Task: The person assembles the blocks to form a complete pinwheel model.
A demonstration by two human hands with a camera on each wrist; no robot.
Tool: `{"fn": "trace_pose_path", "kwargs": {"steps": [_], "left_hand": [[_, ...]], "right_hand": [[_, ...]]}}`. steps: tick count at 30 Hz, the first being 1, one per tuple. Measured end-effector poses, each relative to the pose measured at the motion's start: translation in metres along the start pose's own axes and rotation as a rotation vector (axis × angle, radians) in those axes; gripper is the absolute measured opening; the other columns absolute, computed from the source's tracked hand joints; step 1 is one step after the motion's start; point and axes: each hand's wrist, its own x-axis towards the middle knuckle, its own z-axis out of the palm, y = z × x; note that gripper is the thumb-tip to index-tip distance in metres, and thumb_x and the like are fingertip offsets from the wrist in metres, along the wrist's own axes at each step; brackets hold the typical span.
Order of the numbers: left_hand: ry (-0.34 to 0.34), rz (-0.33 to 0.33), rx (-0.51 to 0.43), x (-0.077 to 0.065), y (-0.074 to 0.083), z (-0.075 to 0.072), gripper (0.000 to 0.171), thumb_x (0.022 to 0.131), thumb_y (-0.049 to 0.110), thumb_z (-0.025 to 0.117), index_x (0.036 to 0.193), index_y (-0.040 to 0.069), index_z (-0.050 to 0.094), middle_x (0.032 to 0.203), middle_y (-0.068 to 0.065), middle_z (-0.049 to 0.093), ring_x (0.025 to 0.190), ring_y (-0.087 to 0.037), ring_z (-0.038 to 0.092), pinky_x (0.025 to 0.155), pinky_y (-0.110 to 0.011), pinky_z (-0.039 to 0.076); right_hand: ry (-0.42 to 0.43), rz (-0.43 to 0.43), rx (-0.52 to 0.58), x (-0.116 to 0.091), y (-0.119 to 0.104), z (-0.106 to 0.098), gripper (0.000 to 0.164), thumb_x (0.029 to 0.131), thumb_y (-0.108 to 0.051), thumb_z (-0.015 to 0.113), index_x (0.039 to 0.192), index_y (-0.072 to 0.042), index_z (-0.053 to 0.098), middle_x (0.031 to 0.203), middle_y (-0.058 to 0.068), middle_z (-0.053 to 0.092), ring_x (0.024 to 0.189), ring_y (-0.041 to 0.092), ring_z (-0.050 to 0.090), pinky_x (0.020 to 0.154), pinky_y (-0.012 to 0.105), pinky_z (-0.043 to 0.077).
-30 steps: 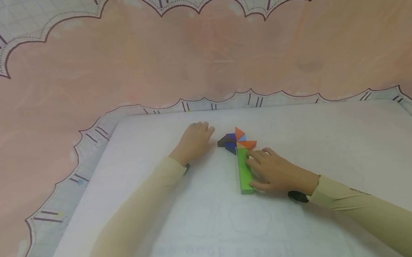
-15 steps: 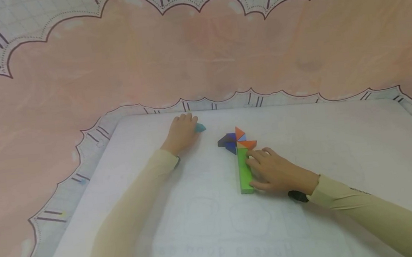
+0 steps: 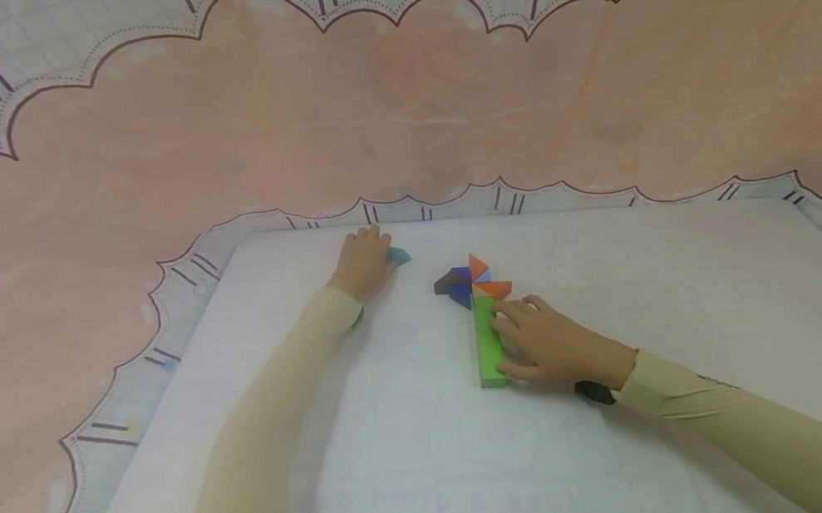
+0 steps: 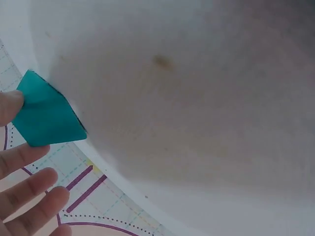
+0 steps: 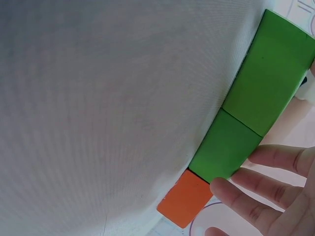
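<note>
Near the far left of the table, my left hand (image 3: 361,263) pinches a teal block (image 4: 49,115) with angled sides between thumb and index finger; the other fingers are spread in the left wrist view. My right hand (image 3: 551,342) rests against the right side of a green bar (image 3: 488,336), with fingertips and thumb along that side. The right wrist view shows two green blocks (image 5: 268,73) end to end, with an orange block (image 5: 184,199) beyond them. At the bar's far end, orange triangles (image 3: 477,269), dark blue pieces (image 3: 462,292) and a light blue piece (image 3: 483,276) form a pinwheel shape.
A blackish block (image 3: 444,284) lies on the pinwheel's left side. The white tabletop (image 3: 654,281) has faint lettering towards the near side. Around it is a peach and white patterned cloth (image 3: 397,124) with scalloped outlines.
My left hand has moved left and away from the pinwheel; the teal block now shows beside its fingers. The right hand and the green bar stay in place.
</note>
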Motion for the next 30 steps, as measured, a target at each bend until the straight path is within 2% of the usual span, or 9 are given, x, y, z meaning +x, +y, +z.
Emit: {"fn": "trace_pose_path", "kwargs": {"steps": [5,11,18,25,30], "left_hand": [[-0.004,0.016,0.018,0.000,0.002,0.000,0.050,0.092,0.031,0.057,0.130,0.000,0.048,0.131,-0.021,0.049,0.121,-0.035,0.048,0.103,-0.048,0.040],[0.006,0.063,0.011,-0.008,0.004,-0.001,0.044,0.091,0.028,0.058,0.124,-0.001,0.051,0.118,-0.017,0.055,0.107,-0.031,0.054,0.095,-0.043,0.046],[0.045,0.186,-0.026,-0.025,0.007,0.004,0.034,0.090,0.026,0.059,0.113,0.001,0.057,0.100,-0.010,0.057,0.089,-0.023,0.055,0.082,-0.036,0.050],[0.014,0.288,-0.058,-0.045,0.022,-0.006,0.032,0.088,0.025,0.061,0.111,0.002,0.058,0.096,-0.007,0.055,0.084,-0.019,0.052,0.080,-0.034,0.049],[0.005,0.319,-0.044,-0.057,0.035,-0.008,0.028,0.089,0.027,0.061,0.106,0.004,0.059,0.095,-0.005,0.055,0.083,-0.018,0.051,0.079,-0.032,0.048]], "right_hand": [[0.013,-0.006,0.001,0.000,0.000,0.000,0.057,0.087,-0.049,0.057,0.121,-0.004,0.051,0.128,0.016,0.052,0.116,0.029,0.053,0.099,0.048,0.041],[0.007,-0.007,-0.010,0.001,0.000,0.001,0.058,0.087,-0.050,0.056,0.122,-0.004,0.051,0.129,0.015,0.051,0.117,0.028,0.053,0.099,0.048,0.041],[0.018,-0.008,-0.013,0.000,0.001,0.002,0.057,0.086,-0.050,0.057,0.121,-0.004,0.051,0.127,0.015,0.052,0.115,0.028,0.053,0.099,0.048,0.042],[0.003,0.007,-0.010,0.000,0.002,0.004,0.057,0.087,-0.050,0.055,0.122,-0.005,0.051,0.129,0.015,0.052,0.117,0.029,0.053,0.100,0.049,0.041],[0.001,0.013,-0.002,-0.001,0.001,0.005,0.057,0.088,-0.051,0.054,0.123,-0.006,0.050,0.129,0.014,0.051,0.117,0.028,0.052,0.100,0.049,0.041]]}}
